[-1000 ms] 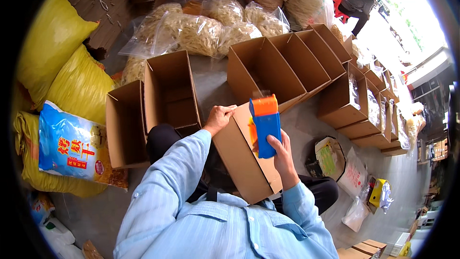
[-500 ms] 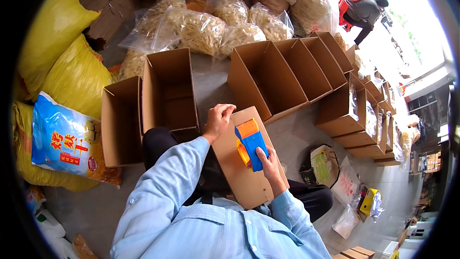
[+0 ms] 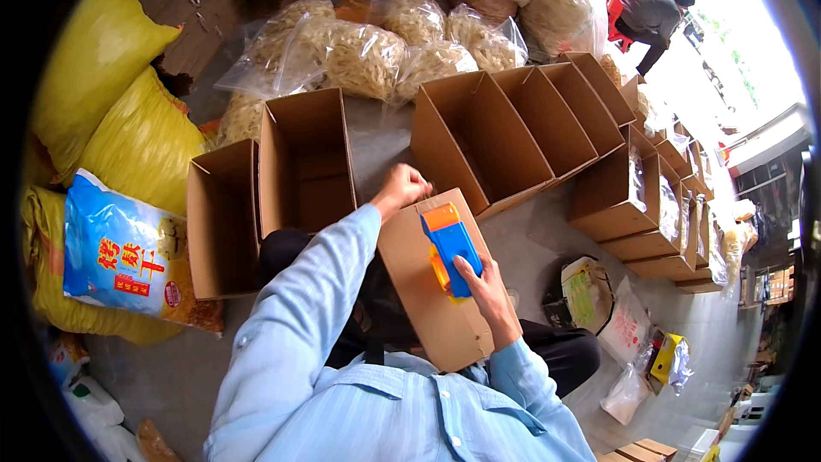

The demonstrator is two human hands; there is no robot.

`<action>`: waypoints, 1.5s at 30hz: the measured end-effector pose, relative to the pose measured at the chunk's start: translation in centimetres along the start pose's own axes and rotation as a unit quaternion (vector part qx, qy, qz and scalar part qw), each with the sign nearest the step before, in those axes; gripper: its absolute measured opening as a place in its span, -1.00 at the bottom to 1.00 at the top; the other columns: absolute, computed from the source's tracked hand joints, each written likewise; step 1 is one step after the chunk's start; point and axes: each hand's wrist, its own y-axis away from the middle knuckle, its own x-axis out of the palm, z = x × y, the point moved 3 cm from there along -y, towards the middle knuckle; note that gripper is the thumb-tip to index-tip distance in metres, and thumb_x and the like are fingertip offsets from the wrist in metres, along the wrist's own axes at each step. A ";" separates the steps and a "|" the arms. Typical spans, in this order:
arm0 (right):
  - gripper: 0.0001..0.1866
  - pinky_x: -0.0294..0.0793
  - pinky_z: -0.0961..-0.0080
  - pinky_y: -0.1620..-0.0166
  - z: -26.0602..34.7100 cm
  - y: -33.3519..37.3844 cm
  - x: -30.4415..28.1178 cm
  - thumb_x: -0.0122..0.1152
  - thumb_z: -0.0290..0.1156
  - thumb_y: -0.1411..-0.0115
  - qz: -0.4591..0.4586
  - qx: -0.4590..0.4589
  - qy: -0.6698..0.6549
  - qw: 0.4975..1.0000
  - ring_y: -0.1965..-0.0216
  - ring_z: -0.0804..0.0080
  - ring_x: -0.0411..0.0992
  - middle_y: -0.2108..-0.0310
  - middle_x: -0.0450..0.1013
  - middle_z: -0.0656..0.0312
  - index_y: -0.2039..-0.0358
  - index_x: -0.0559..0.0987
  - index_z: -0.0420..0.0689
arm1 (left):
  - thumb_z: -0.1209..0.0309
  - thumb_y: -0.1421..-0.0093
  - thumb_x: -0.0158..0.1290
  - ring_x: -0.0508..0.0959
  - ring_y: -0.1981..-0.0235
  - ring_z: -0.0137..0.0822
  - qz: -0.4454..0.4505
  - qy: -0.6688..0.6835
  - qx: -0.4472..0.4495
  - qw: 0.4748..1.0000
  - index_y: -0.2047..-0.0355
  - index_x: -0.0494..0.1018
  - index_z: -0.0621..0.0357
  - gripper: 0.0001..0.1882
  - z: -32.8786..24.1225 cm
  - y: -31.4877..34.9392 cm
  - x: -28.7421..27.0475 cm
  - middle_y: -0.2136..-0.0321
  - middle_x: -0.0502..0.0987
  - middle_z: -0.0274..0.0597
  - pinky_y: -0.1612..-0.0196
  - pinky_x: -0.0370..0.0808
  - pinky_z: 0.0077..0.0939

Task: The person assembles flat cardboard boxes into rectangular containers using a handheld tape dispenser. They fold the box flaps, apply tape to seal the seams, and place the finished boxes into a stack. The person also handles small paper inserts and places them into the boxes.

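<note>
A closed cardboard box (image 3: 419, 308) rests tilted across my lap. My right hand (image 3: 486, 287) grips a blue and orange tape dispenser (image 3: 455, 248), which lies against the box's upper face; the fingers under it are partly hidden. My left hand (image 3: 402, 188) is at the box's far left corner, with its fingers curled together. Whatever it pinches there, if anything, is too small to make out.
Upright open cartons stand beyond me at left (image 3: 306, 158) and at right (image 3: 483, 133). Clear bags of pale dried food (image 3: 363, 51) lie behind them. Yellow sacks (image 3: 137, 137) and a blue printed bag (image 3: 128, 244) are at left. Packed cartons (image 3: 616, 197) line the right; a person (image 3: 654, 17) bends far off.
My left hand has moved a little away from me along the box's far edge, and its fingers have curled in more. The tape dispenser has shifted slightly away from me.
</note>
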 end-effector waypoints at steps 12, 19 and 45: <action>-0.46 0.40 0.62 0.50 -1.7 3.9 -2.0 0.19 -0.01 -0.04 -0.003 0.074 0.037 0.997 0.56 0.53 0.42 0.60 0.43 0.20 0.32 0.51 -0.34 | 0.34 0.20 0.26 0.56 0.50 -0.23 -0.019 -0.227 -0.174 0.958 0.61 0.57 0.15 -0.83 12.9 -4.1 -2.3 0.54 0.57 -0.09 0.34 0.49 -0.43; -0.48 0.40 0.60 0.49 -2.6 4.2 -1.8 0.21 -0.02 -0.02 -0.032 0.054 0.030 0.998 0.58 0.52 0.41 0.61 0.44 0.15 0.38 0.52 -0.35 | 0.35 0.17 0.19 0.59 0.36 -0.19 0.161 -0.255 -0.153 0.941 0.44 0.58 0.19 -0.75 10.1 -1.8 -0.2 0.45 0.57 0.00 0.28 0.49 -0.40; -0.56 0.33 0.63 0.51 -6.2 18.0 -7.3 0.25 -0.09 0.02 -0.074 0.115 0.097 0.986 0.60 0.61 0.33 0.62 0.39 0.25 0.48 0.50 -0.30 | -0.15 -0.22 -0.35 0.48 0.24 0.11 0.132 -0.348 0.013 0.928 0.30 0.53 0.17 -0.34 -0.9 3.6 1.4 0.39 0.52 0.13 0.16 0.40 -0.12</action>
